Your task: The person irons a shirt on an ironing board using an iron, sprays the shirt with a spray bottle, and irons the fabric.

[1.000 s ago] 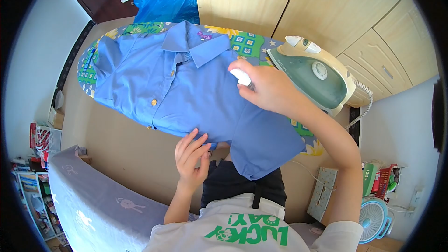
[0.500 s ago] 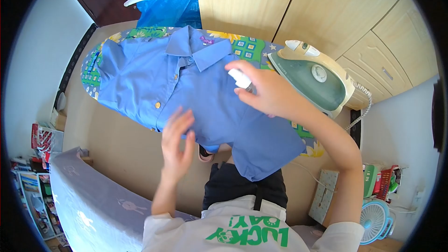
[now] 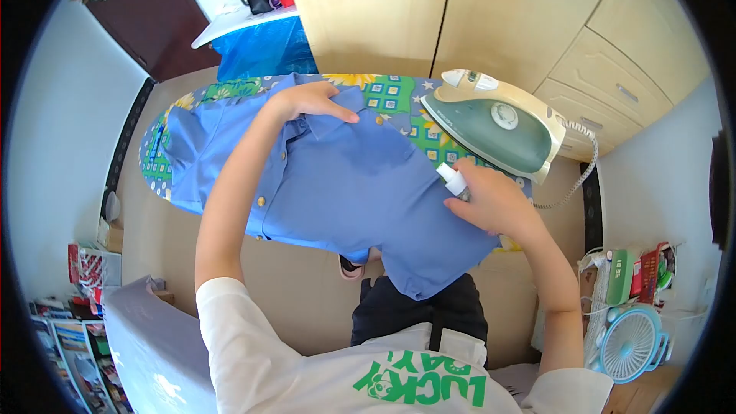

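Observation:
A blue collared shirt (image 3: pixel 345 176) with gold buttons lies over a flowered ironing board (image 3: pixel 391 96), one sleeve hanging off the near edge. My left hand (image 3: pixel 314 101) rests on the shirt's collar, its thumb spread from the fingers; whether it grips cloth is unclear. In my right hand (image 3: pixel 491 198), above the sleeve, is a small spray bottle (image 3: pixel 454 182) with a white top. Its body is mostly hidden by my fingers. A green and cream iron (image 3: pixel 498 123) sits on the board's right part, just beyond my right hand.
Wooden cabinets (image 3: pixel 521 15) stand behind the board. The iron's coiled cord (image 3: pixel 590 161) drops off the right end. At lower right is a blue fan (image 3: pixel 630 343) near a red basket (image 3: pixel 650 276). A covered piece of furniture (image 3: pixel 157 337) stands at lower left.
My left hand has gone from the shirt's near edge up to the collar. My right hand, with the bottle, has moved down and right towards the sleeve. The view has shifted.

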A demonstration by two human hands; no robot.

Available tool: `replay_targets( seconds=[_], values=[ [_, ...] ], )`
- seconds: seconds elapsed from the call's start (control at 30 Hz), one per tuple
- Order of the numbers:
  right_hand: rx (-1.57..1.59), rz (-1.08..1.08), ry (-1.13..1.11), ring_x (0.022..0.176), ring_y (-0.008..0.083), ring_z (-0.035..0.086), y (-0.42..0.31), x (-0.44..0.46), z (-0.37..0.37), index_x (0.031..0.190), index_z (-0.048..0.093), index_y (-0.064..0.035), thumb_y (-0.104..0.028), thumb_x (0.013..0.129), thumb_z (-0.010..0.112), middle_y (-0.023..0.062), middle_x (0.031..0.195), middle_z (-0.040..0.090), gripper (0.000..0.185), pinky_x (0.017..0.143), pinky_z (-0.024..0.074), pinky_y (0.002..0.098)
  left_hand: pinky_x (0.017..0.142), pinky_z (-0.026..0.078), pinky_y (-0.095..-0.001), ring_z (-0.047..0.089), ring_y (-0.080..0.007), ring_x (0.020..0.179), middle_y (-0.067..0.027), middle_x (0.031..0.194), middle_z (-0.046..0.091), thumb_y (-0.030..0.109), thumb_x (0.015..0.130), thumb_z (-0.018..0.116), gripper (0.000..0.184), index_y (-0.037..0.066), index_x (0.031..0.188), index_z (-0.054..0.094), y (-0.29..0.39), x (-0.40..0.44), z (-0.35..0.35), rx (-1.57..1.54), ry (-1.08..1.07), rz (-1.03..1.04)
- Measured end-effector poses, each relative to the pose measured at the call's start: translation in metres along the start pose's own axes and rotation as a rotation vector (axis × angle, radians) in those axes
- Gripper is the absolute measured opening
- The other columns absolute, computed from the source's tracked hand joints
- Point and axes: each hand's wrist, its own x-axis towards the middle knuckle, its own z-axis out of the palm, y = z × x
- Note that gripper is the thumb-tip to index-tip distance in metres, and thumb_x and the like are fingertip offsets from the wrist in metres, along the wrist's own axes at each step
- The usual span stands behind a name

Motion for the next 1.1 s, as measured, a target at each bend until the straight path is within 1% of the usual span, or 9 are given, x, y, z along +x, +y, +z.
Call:
replay_targets(
  seconds=[0.07,0.27,0.4,0.47,0.6,0.7,0.77,0.9,1.1],
  values=[
    [0.040,-0.035,-0.001,0.067,0.0333,0.064,0.012,-0.006,0.008,0.110,0.052,-0.0064,-0.023,0.078,0.066,0.0154,0.079,0.065,0.039,0.060,0.0497,0.0434,0.088,0.045,-0.0248,0.058,-0.0143,0.103,-0.0053,0.115,0.061,0.026,0.076,0.076,0.056,0.000,0.121,0.057,0.004,0.001,-0.010,-0.423,-0.363,-0.051],
    [-0.081,-0.166,0.188,0.075,0.0373,0.063,0.022,-0.013,0.023,0.106,0.051,-0.0056,-0.014,0.074,0.064,0.0165,0.078,0.064,0.035,0.066,0.0490,0.0477,0.095,0.044,-0.0265,0.056,-0.0138,0.109,-0.0053,0.126,0.055,0.013,0.079,0.073,0.069,0.006,0.139,0.038,-0.001,-0.017,-0.014,-0.939,-0.330,0.091],
    [-0.076,-0.194,0.216,0.073,0.0366,0.063,0.021,-0.014,0.027,0.106,0.051,-0.0074,-0.011,0.073,0.065,0.0158,0.078,0.064,0.036,0.064,0.0489,0.0469,0.101,0.040,-0.0287,0.050,-0.0147,0.117,-0.0057,0.130,0.051,0.008,0.076,0.074,0.080,0.006,0.143,0.031,-0.002,-0.020,-0.017,-0.860,-0.426,0.037],
    [-0.120,-0.257,0.210,0.071,0.0352,0.063,0.021,-0.014,0.031,0.106,0.052,-0.0094,-0.010,0.072,0.065,0.0145,0.076,0.064,0.037,0.062,0.0483,0.0463,0.105,0.034,-0.0305,0.043,-0.0154,0.124,-0.0064,0.134,0.047,0.003,0.072,0.075,0.087,0.006,0.145,0.028,-0.006,-0.016,-0.020,-0.541,-0.528,0.223],
    [-0.229,-0.258,0.266,0.070,0.0330,0.063,0.024,-0.020,0.023,0.104,0.052,-0.0101,-0.009,0.071,0.066,0.0128,0.073,0.063,0.035,0.060,0.0478,0.0455,0.107,0.030,-0.0301,0.038,-0.0151,0.127,-0.0066,0.137,0.044,-0.001,0.068,0.074,0.089,0.006,0.144,0.028,0.006,-0.013,-0.031,-0.185,-0.469,0.173],
    [-0.232,-0.245,0.334,0.069,0.0322,0.063,0.031,-0.020,0.021,0.101,0.052,-0.0102,-0.008,0.071,0.065,0.0115,0.071,0.062,0.033,0.057,0.0470,0.0455,0.101,0.036,-0.0285,0.044,-0.0149,0.120,-0.0066,0.131,0.048,0.001,0.068,0.075,0.083,0.006,0.141,0.034,0.006,-0.006,-0.028,-0.342,-0.397,0.231],
    [-0.262,-0.203,0.355,0.069,0.0320,0.063,0.035,-0.016,0.025,0.098,0.053,-0.0097,-0.007,0.070,0.065,0.0110,0.070,0.061,0.030,0.055,0.0464,0.0454,0.094,0.040,-0.0286,0.050,-0.0150,0.113,-0.0074,0.119,0.056,0.003,0.070,0.075,0.067,0.005,0.131,0.047,0.006,-0.002,-0.030,-0.226,-0.454,0.057],
    [-0.310,-0.219,0.368,0.069,0.0316,0.063,0.034,-0.016,0.028,0.096,0.053,-0.0088,-0.006,0.070,0.064,0.0113,0.069,0.061,0.028,0.054,0.0460,0.0454,0.094,0.040,-0.0296,0.052,-0.0170,0.109,-0.0057,0.114,0.056,0.011,0.074,0.077,0.045,0.003,0.114,0.058,0.005,-0.003,-0.026,-0.110,-0.381,0.084],
    [-0.342,-0.260,0.351,0.069,0.0311,0.064,0.034,-0.016,0.026,0.095,0.053,-0.0071,-0.006,0.071,0.063,0.0112,0.070,0.061,0.026,0.055,0.0468,0.0449,0.081,0.042,-0.0284,0.055,-0.0184,0.091,-0.0094,0.094,0.061,0.039,0.078,0.073,0.043,-0.002,0.091,0.064,0.019,-0.006,-0.008,-0.083,0.085,0.047]
  ],
)
